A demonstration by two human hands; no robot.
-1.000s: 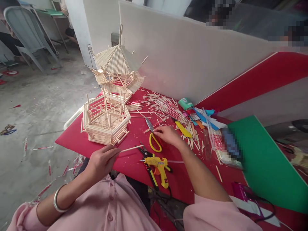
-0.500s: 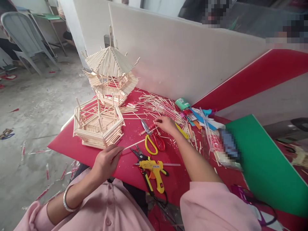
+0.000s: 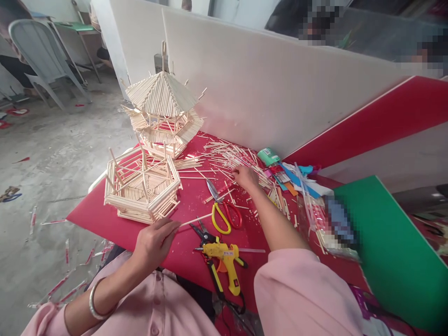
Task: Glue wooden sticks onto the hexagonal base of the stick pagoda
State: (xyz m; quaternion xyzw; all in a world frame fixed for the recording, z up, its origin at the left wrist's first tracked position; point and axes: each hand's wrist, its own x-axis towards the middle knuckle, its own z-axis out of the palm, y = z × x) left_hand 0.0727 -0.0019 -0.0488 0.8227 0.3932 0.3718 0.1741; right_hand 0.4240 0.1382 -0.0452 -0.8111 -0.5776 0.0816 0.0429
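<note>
While a thin wooden stick (image 3: 195, 219) is extending toward 2 o'clock from the left hand (image 3: 157, 240), which is pinching its near end, its free tip is pointing at the nearby scissors (image 3: 217, 199). At 11 o'clock from that hand, the hexagonal stick frame (image 3: 138, 204) is resting on the red tabletop (image 3: 91, 210); the glue gun (image 3: 228, 262) is lying at 3 o'clock. The right hand (image 3: 247, 178) is curling its fingers near loose sticks (image 3: 227, 153), any grip being indiscernible.

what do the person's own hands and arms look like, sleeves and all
Both the left hand and right hand are bare, with no gloves. Pink sleeves sit bunched toward the elbows, and a silvery bangle circles the left wrist.
</note>
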